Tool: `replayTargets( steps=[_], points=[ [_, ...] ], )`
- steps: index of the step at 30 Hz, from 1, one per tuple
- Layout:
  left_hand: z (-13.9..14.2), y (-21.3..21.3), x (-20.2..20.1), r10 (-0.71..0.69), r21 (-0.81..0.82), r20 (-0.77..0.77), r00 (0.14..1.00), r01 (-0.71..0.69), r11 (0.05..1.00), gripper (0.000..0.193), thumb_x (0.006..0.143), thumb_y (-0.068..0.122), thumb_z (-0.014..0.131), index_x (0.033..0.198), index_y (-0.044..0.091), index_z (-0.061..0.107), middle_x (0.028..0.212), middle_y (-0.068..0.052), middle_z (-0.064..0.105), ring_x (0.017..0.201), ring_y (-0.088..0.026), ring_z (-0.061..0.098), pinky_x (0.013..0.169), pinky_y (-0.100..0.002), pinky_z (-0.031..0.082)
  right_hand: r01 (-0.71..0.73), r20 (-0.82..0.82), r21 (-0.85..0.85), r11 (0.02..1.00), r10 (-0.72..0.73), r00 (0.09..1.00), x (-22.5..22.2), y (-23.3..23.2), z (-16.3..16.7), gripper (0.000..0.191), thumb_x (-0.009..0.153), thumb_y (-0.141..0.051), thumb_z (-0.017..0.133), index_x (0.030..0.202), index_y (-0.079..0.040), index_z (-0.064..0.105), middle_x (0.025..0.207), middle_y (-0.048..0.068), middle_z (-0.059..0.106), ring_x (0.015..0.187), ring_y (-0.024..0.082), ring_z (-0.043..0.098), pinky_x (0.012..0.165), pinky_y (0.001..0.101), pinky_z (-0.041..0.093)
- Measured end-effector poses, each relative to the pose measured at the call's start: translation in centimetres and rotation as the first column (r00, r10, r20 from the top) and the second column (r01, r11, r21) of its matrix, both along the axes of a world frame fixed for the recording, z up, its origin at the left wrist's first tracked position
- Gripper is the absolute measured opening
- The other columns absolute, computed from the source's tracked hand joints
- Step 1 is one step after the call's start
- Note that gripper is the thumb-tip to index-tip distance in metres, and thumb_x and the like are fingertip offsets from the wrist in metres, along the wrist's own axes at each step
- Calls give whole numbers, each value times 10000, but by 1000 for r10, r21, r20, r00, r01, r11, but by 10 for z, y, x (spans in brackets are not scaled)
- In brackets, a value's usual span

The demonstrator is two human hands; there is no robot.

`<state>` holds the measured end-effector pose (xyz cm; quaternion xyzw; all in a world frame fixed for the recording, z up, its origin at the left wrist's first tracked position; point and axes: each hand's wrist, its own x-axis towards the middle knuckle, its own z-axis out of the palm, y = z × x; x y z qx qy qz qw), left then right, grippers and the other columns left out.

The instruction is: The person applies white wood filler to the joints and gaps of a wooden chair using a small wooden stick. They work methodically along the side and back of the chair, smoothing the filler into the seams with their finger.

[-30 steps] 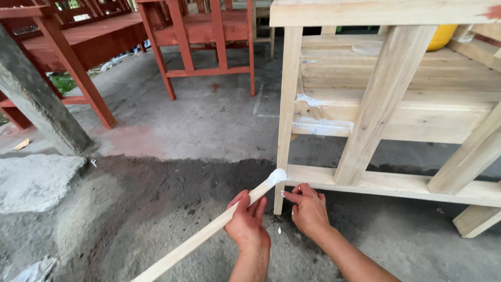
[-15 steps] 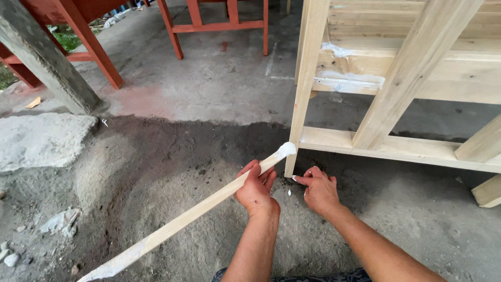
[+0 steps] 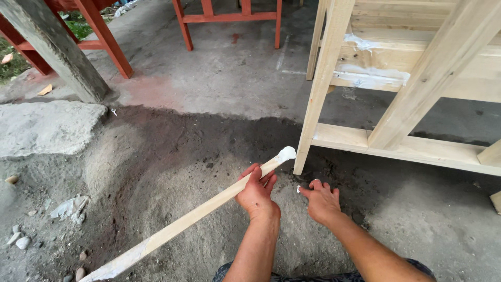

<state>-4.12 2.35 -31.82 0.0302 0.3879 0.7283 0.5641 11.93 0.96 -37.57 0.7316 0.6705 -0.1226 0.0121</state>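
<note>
My left hand (image 3: 257, 191) grips a long pale wooden slat (image 3: 182, 222) near its upper end. That end carries a blob of white glue (image 3: 286, 153) and sits close to the foot of an unpainted wooden frame's leg (image 3: 318, 99). The slat's other end runs down to the lower left. My right hand (image 3: 321, 200) rests low over the dirt floor just right of the left hand, fingers spread, with white glue on a fingertip. It holds nothing.
The bare wooden frame (image 3: 412, 149) has white glue smears on its upper rail (image 3: 373, 78). Red-painted wooden furniture (image 3: 229, 18) stands behind. A grey post (image 3: 57, 52) and a concrete slab (image 3: 47, 125) lie at the left, with small stones (image 3: 21, 241) nearby.
The view has dropped and moved closer to the floor. The glued slat end stays by the frame's leg; my right hand has shifted slightly away from the slat.
</note>
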Motion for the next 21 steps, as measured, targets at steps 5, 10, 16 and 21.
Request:
replayTargets(
  steps=[5,10,16,21],
  points=[
    [5,-3,-2,-3,-25,15,1000,4,1000,167,895,19,620,1058,8,656,979,-149,724,764,-277,730,645,-349,628,16,29,-85,996,-13,999,-4,5,-2,718,863,-26,593,1479,-389,524,1485,15,433,1370,250,417,1141,452,308],
    [17,-10,-2,-10,-67,-20,1000,9,998,159,918,24,607,1060,-10,669,1000,-155,730,795,-263,741,683,-344,649,29,74,-189,982,-15,997,-9,10,2,795,876,59,561,1532,-377,460,1548,47,376,1458,278,337,1178,461,278],
    [22,-11,-4,-14,-59,-11,1000,13,998,161,914,23,612,1062,-5,667,1004,-157,734,788,-261,736,679,-342,639,31,54,-170,985,-22,998,-15,5,11,776,877,56,576,1520,-368,483,1547,53,383,1482,289,309,1186,472,266],
    [14,-10,2,-16,-49,-18,1000,15,999,157,913,35,624,1060,-1,667,995,-145,730,787,-263,738,678,-348,634,67,-51,-55,996,-70,996,-16,-4,12,565,879,-22,609,1347,-332,676,1464,3,484,1409,226,417,1190,456,303]
  ],
)
